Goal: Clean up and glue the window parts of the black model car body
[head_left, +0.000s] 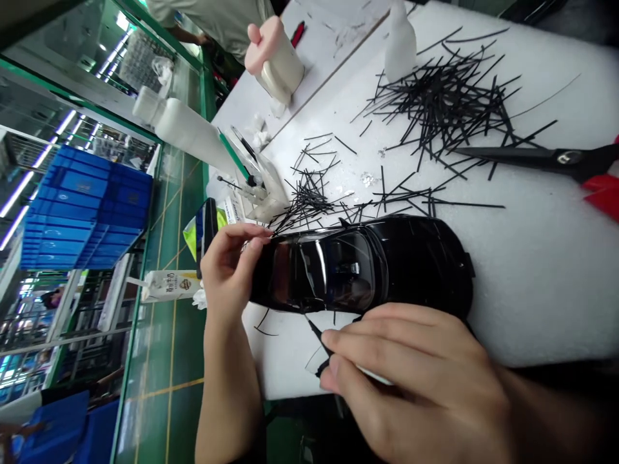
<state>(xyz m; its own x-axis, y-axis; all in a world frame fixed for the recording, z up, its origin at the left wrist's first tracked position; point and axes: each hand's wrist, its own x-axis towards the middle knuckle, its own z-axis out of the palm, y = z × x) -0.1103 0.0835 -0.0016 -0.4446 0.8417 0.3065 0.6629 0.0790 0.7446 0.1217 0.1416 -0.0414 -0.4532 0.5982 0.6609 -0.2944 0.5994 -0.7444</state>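
The right hand (420, 374), pinching what seem tweezers (318, 334) at six o'clock, could slip, scratching the model car (420, 264) the left hand (228, 270) grips.

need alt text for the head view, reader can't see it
A black model car sits on a white surface, the left hand touching one end while the right hand holds a dark pointed tool beside it. Black strips lie scattered beyond the car, with scissors at the picture's right edge.

Head view; faces down, near model car (360, 265); seemingly tilted
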